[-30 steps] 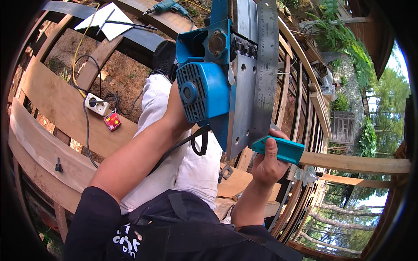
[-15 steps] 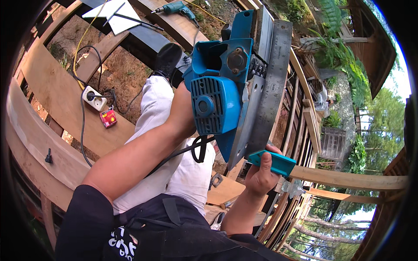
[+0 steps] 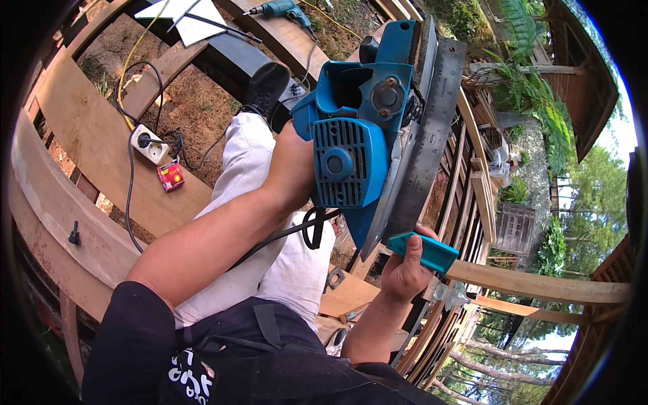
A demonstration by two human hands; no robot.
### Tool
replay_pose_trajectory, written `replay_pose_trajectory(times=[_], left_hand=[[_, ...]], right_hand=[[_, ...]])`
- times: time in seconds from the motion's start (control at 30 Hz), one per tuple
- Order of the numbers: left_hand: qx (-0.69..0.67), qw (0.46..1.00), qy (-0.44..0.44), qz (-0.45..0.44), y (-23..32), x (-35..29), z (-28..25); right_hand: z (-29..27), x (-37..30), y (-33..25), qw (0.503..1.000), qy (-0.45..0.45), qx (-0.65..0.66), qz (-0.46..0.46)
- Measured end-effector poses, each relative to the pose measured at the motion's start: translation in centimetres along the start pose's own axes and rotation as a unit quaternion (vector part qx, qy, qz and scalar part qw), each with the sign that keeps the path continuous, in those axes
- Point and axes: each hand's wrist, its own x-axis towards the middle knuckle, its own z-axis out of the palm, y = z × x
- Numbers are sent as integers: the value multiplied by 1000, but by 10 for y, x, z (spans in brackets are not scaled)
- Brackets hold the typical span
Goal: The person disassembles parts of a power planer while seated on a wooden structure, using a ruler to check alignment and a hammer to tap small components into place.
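A blue electric planer (image 3: pixel 348 162) is held up before me, turned so that its sole faces right. My left hand (image 3: pixel 295 160) grips it from behind; the fingers are hidden by the planer's body. In my right hand (image 3: pixel 406 275) is a try square (image 3: pixel 432 138), its teal handle (image 3: pixel 435 254) pinched between thumb and fingers. The square's steel blade runs lengthwise along the planer's metal sole (image 3: pixel 398 182), close against it; whether they touch all the way I cannot tell. The planer's black cord (image 3: pixel 287 231) hangs down across my lap.
On the boards at left lie a white power strip (image 3: pixel 150 144), a small red box (image 3: pixel 171 176) and a black chuck key (image 3: pixel 75 233). A teal drill (image 3: pixel 280 9) rests on a far plank, near a white sheet (image 3: pixel 185 20). Stacked timber (image 3: pixel 445 337) stands at right.
The planer and try square have shifted slightly right together. The planer has turned a little, so less of its sole shows. Both hands keep their grip.
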Motion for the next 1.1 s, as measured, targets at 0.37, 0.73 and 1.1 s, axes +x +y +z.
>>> replay_pose_trajectory(times=[0.37, 0.73, 1.1], left_hand=[[-70, 995, -38, -57, 15, -9, 10], [33, 988, -86, -125, 3, -15, -35], [55, 976, -103, -182, 1, -28, -35]], right_hand=[[-21, -19, 10, 980, 100, 153, 76], [-223, -210, 137, 836, 457, 135, 272], [-235, -302, 239, 667, 597, 227, 384]])
